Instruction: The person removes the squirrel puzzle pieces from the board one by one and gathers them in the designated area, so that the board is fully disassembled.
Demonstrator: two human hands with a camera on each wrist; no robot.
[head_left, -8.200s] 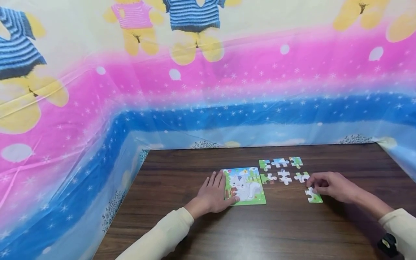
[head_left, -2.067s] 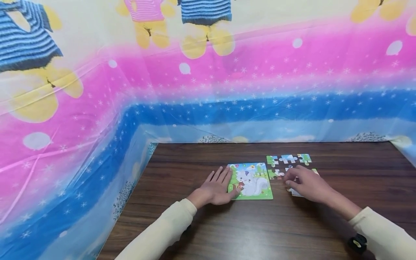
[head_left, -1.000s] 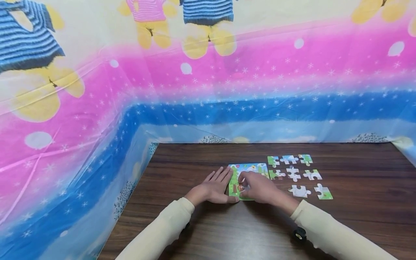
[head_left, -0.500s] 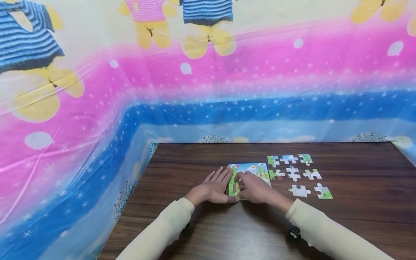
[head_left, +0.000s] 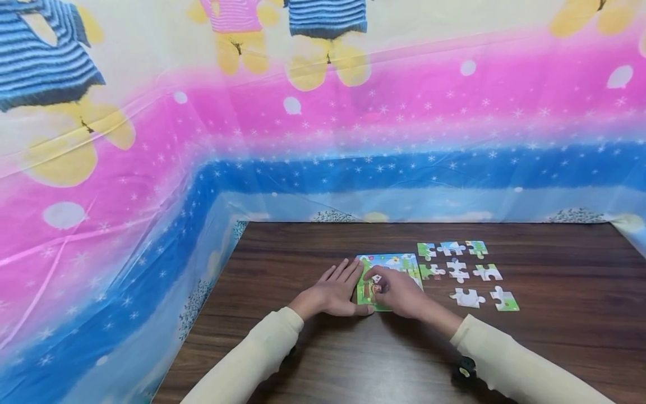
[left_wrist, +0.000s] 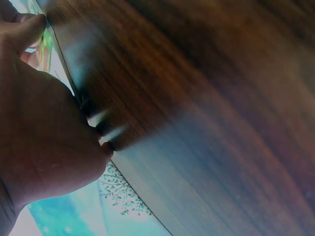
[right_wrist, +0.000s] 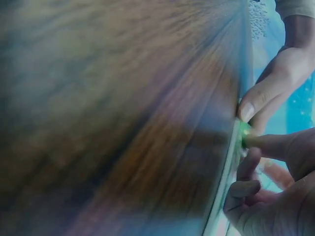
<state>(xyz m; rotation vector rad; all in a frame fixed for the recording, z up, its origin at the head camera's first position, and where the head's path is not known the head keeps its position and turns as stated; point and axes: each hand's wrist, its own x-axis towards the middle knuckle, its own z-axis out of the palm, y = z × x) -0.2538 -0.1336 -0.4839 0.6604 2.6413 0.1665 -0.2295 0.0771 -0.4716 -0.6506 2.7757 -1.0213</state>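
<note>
A square puzzle board with a white squirrel picture lies on the table. My left hand rests flat at its left edge, fingers spread, the thumb along the near left corner. My right hand is over the board's middle and hides much of the picture. Its index finger and thumb are bent around the lower left part, where green and brown show. In the right wrist view the right thumb touches the green edge of the board. I cannot tell whether a piece is pinched there.
Several loose jigsaw pieces lie in three rows to the right of the board, the nearest row holding a white piece and a green-cornered piece. The dark wooden table meets a patterned cloth behind and at left.
My right hand set down a white piece in the near row, then moved left onto the board's lower left and stays there, fingers shifting slightly. My left hand stays at the board's edge.
</note>
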